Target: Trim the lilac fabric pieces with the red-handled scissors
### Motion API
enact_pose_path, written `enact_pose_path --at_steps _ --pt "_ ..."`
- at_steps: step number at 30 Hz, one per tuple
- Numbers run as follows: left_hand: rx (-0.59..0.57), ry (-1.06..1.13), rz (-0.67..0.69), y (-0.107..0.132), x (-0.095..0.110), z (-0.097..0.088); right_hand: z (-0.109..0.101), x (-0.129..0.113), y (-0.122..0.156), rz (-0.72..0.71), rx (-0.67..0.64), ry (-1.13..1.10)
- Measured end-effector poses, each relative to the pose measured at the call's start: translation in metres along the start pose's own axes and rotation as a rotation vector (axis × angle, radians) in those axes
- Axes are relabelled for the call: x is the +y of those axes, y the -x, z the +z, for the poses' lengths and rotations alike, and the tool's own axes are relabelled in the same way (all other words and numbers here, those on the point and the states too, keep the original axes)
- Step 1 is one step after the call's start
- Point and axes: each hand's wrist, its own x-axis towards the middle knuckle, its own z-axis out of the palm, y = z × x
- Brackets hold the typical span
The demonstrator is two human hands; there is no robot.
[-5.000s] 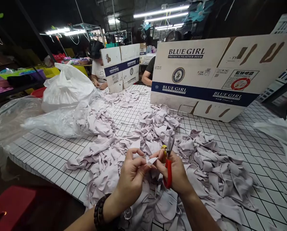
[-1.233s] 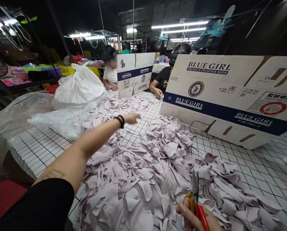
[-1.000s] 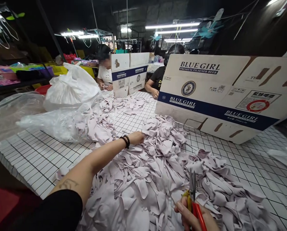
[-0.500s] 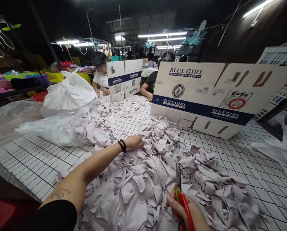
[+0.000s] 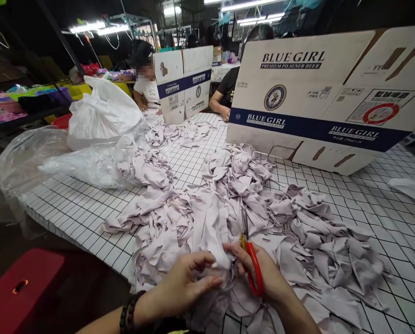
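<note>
A large heap of pale lilac cloth pieces (image 5: 165, 232) lies before me on the table. My left hand (image 5: 184, 278), with dark beads at the wrist, has its fingers and thumb at the end of a lilac cloth piece (image 5: 212, 227) that stretches up over the heap. Opposite it, my right hand (image 5: 259, 269) grips scissors (image 5: 255, 273) with red handles and a yellow part; their blades point away from me, over the cloth. Its index finger reaches toward the same cloth piece, close to my left fingertips. The exact pinch on the cloth is partly blurred.
A large beer carton (image 5: 298, 97) stands on the grid-patterned table (image 5: 89, 227) at the right, a smaller carton (image 5: 184, 86) farther back. White and clear plastic bags (image 5: 103, 116) lie at left. Two people sit beyond the cartons. A red stool (image 5: 26, 287) stands lower left.
My left hand has come back from the far part of the heap toward me, drawing a cloth piece. My right hand and the scissors have moved slightly left and up. The view has tilted down.
</note>
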Motion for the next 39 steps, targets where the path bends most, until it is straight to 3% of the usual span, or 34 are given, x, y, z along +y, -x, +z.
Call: enact_pose_path --at_steps 2,5,9,12,15,17,21,25,28,31,33,35,39 --pt "-0.017 -0.1 0.075 0.003 -0.01 0.016 0.008 -0.001 0.0 -0.034 -0.035 -0.014" --pt "-0.099 -0.219 0.138 -0.001 -0.01 0.022 0.011 -0.001 0.001 -0.089 0.01 -0.059" --pt "-0.239 -0.279 0.131 -0.002 -0.001 0.007 -0.001 -0.001 0.003 -0.097 0.158 -0.139" --pt "-0.227 -0.336 0.11 -0.001 0.0 -0.005 -0.016 -0.002 0.006 -0.143 0.295 -0.119" --pt "-0.199 -0.366 0.1 -0.009 0.001 -0.017 -0.026 -0.005 0.013 -0.194 0.324 -0.118" --pt "-0.097 -0.392 0.119 -0.024 0.003 -0.026 -0.028 -0.006 0.021 -0.201 0.27 -0.11" --pt "0.255 -0.604 0.246 -0.076 0.002 -0.042 -0.022 -0.005 0.043 -0.167 0.097 0.008" --pt "0.236 -0.609 0.253 -0.124 -0.004 -0.052 -0.015 -0.002 0.059 -0.19 -0.035 0.148" --pt "0.323 -0.548 0.242 -0.142 0.001 -0.062 -0.021 -0.01 0.057 -0.187 0.091 0.118" --pt "0.491 -0.474 0.252 -0.146 0.018 -0.081 -0.037 -0.031 0.045 -0.226 0.387 0.119" --pt "0.544 -0.449 0.283 -0.144 0.031 -0.091 -0.045 -0.049 0.038 -0.293 0.535 0.156" --pt "0.423 -0.479 0.32 -0.141 0.04 -0.092 -0.046 -0.066 0.036 -0.362 0.57 0.167" --pt "-0.054 -0.513 0.33 -0.14 0.043 -0.065 -0.038 -0.086 0.05 -0.492 0.485 0.149"
